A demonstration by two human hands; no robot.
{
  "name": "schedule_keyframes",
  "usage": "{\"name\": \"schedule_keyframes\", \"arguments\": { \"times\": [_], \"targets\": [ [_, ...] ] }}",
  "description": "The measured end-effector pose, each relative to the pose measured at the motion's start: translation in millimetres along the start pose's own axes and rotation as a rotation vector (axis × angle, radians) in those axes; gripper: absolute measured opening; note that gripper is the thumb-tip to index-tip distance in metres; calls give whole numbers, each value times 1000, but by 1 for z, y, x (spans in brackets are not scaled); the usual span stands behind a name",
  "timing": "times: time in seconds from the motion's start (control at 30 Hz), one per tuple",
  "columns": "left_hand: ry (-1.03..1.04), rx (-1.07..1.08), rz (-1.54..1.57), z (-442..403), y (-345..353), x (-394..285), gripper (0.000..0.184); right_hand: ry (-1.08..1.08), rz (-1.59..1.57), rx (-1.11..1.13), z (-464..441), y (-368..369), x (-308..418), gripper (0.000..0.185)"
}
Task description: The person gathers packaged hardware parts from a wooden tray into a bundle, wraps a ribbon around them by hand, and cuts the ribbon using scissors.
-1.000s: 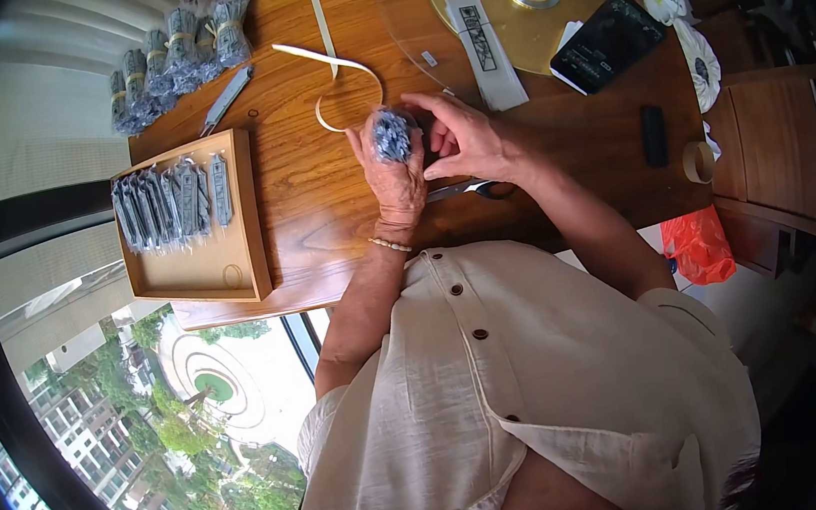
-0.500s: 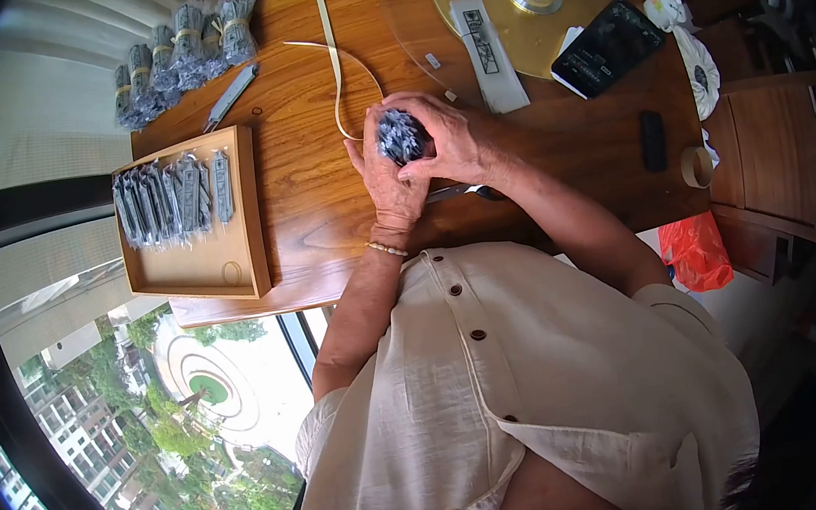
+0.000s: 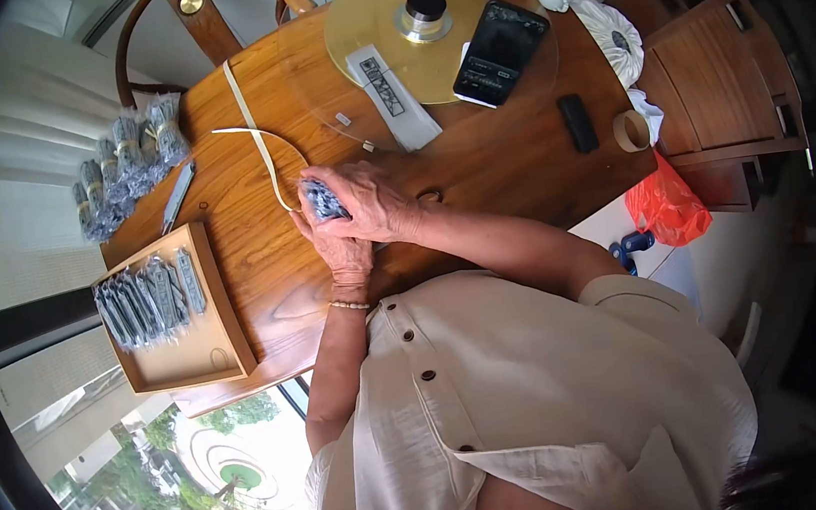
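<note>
Both hands are closed around a bundle of small clear-wrapped dark grey packets above the wooden table. My left hand wraps it from the left and below. My right hand covers its right side, fingers over the top, so much of the bundle is hidden. Just beyond the hands lies a cream strap, with a thinner curved end beside it. To the left, a shallow wooden tray holds a row of similar flat packets and a rubber band.
Several banded packet bundles lie at the back left, near a single long grey piece. A round golden board carries a black-lidded jar. Nearby are a phone, printed sleeves, a black case and a tape roll.
The view has turned, so the table things appear further left, the tray lower too. Both hands keep hold of the bundle, which has tipped and shows more of its side.
</note>
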State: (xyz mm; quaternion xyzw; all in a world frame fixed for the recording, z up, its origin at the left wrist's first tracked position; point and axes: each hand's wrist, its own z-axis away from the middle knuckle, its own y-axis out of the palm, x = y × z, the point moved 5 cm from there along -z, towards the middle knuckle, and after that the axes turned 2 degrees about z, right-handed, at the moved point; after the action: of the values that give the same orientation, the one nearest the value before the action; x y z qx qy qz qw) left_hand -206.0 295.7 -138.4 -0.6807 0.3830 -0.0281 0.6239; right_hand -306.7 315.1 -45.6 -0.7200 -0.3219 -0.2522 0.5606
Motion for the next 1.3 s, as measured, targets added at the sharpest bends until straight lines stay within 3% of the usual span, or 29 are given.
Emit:
{"name": "schedule_keyframes", "arguments": {
  "times": [0.03,0.13,0.43,0.73,1.0,1.17,1.3],
  "targets": [
    [-44,-27,224,1,-3,1,71,-45,-19,-47,1,0,1,62],
    [-6,-148,241,3,-17,-7,79,-46,18,-83,2,3,-1,55],
    [-6,-158,482,5,-39,-11,97,-62,6,-131,-1,-2,1,41],
    [54,-36,177,6,-29,-3,91,-59,28,-151,0,-6,-9,39],
    [42,-75,129,4,-38,-11,93,72,-58,-80,7,-23,-5,68],
    [28,-50,134,2,-47,-13,92,63,-123,-18,9,-23,-15,105],
    [40,-74,148,1,-50,-14,92,58,-104,-42,10,-23,-19,110]
  ]
}}
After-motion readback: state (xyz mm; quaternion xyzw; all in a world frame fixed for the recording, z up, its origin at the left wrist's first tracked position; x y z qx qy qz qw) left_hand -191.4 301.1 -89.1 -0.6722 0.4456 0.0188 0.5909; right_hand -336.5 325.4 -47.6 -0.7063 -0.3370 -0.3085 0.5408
